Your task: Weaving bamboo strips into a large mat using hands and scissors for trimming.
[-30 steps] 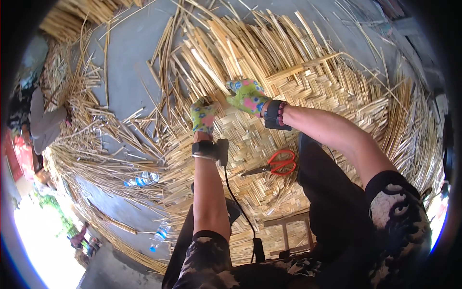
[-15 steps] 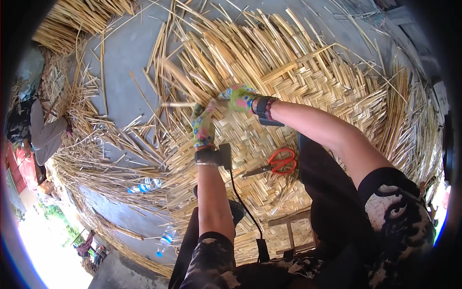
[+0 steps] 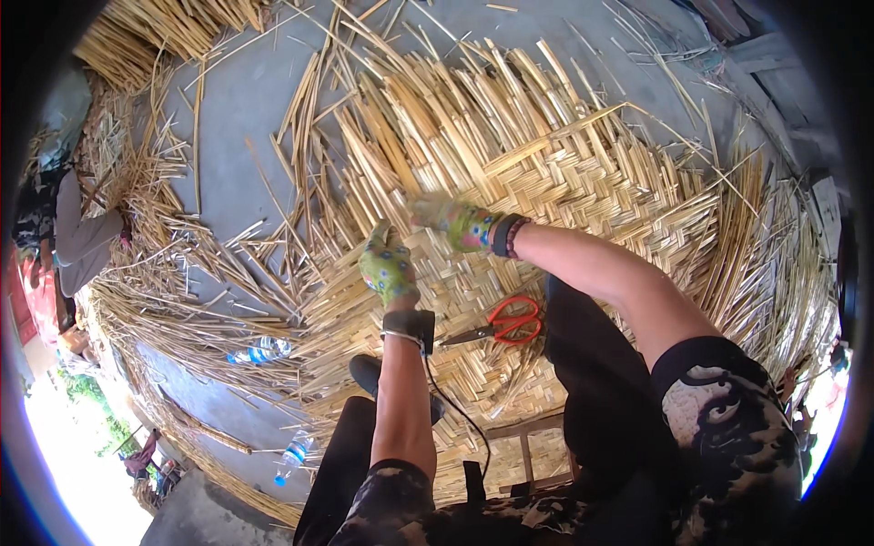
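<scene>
A woven reed mat [image 3: 473, 309] spreads in front of me, its far edge ending in loose, unwoven reed strips [image 3: 428, 118]. My left hand [image 3: 388, 264], in a green floral glove, is over the left part of the weave. Its fingers point away from me, stretched out, and no strip shows in them. Just to its right, my right hand [image 3: 458, 224] wears a matching glove and hovers near the base of the loose strips. Motion smears its fingers, so what they hold is unclear. Orange-handled scissors [image 3: 514, 320] lie on the mat nearer to me.
Loose reeds [image 3: 209, 291] litter the grey floor [image 3: 237, 118] on the left. Two plastic bottles lie there, one farther [image 3: 259, 350] and one nearer [image 3: 294, 457]. Another person [image 3: 82, 227] is at the far left. A reed bundle [image 3: 164, 36] lies at the upper left.
The strip that stuck out leftward from my hands no longer shows there. My hands have come apart, the left one lower and the right one slightly nearer to me.
</scene>
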The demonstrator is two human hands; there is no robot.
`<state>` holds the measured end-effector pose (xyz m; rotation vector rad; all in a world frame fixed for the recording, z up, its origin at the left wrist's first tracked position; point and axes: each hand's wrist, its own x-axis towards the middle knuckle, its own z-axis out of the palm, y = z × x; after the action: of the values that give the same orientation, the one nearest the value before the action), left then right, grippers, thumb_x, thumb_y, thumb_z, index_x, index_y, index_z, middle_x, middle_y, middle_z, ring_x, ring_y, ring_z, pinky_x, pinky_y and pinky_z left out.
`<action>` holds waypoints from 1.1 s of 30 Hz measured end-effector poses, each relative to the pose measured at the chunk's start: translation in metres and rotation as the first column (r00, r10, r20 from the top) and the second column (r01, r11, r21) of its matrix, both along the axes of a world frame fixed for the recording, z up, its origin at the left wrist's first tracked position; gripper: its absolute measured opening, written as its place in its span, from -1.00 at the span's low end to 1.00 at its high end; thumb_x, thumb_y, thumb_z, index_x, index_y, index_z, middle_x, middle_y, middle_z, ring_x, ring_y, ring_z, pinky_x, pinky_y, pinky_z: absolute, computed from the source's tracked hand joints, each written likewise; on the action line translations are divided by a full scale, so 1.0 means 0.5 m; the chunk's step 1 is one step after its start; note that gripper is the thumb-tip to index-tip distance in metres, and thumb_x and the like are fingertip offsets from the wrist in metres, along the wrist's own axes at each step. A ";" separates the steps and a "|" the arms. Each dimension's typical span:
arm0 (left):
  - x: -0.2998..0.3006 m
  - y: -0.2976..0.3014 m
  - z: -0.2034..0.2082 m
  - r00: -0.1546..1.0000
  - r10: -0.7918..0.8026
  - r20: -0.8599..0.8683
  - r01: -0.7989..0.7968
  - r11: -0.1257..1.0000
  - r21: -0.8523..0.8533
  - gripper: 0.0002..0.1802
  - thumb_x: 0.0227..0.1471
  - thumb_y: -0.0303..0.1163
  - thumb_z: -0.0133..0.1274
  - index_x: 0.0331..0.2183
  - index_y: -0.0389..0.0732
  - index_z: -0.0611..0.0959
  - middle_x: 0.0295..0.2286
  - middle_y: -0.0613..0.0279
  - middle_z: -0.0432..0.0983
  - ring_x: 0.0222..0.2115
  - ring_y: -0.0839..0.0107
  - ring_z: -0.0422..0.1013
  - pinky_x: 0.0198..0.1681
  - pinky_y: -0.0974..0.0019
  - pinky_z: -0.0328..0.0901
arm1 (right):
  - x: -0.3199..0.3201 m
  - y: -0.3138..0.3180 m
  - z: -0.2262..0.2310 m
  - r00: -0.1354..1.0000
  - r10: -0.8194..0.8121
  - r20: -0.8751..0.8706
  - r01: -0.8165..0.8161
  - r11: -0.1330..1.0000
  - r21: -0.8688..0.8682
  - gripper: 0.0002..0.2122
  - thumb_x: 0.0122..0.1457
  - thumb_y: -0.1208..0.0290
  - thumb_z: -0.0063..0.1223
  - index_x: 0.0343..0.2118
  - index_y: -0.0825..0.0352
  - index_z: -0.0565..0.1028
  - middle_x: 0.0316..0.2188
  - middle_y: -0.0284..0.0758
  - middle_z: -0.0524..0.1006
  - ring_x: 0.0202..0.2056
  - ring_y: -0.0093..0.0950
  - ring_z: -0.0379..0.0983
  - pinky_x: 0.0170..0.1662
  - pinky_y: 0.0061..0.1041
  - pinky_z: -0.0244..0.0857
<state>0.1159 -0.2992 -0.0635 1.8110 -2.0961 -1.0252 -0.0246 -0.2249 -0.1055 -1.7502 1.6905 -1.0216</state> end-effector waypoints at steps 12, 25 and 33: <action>-0.039 0.014 -0.026 0.700 -0.605 0.379 0.713 0.621 -0.325 -0.54 -0.08 -0.14 0.05 -0.05 0.19 0.51 0.00 0.24 0.26 0.03 0.18 0.12 0.06 0.07 -0.03 | -0.218 0.292 0.143 0.907 -0.420 0.013 0.378 0.829 0.413 -0.70 0.07 0.47 -0.13 -0.09 0.20 0.42 -0.12 -0.34 0.41 -0.10 -0.34 0.32 -0.04 -0.41 0.24; -0.141 0.146 0.091 0.678 -0.719 0.152 0.727 0.627 -0.279 -0.45 -0.16 -0.41 0.08 -0.03 -0.16 0.42 -0.05 -0.03 0.26 -0.03 0.02 0.21 0.01 0.12 0.16 | 0.222 0.398 -0.101 0.329 -0.301 0.895 -0.294 0.868 0.400 -0.76 0.05 0.37 -0.04 -0.21 0.32 0.43 -0.44 -0.37 0.48 -0.34 -0.41 0.41 -0.24 -0.31 0.33; -0.334 0.118 0.042 0.516 -0.846 -0.133 0.813 0.533 -0.237 -0.61 0.02 -0.28 -0.07 -0.07 -0.14 0.46 -0.22 -0.06 0.45 -0.20 -0.02 0.37 -0.12 0.09 0.27 | 0.064 0.404 0.115 0.997 0.070 0.024 -0.074 0.933 0.353 -0.53 0.04 0.28 -0.02 0.08 0.01 0.27 -0.24 -0.26 0.44 -0.24 -0.32 0.41 -0.22 -0.39 0.33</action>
<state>-0.0511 -0.2402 -0.0427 0.4432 -2.8108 -1.1148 0.0077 -0.0226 -0.0482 -1.5537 1.6683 -0.6428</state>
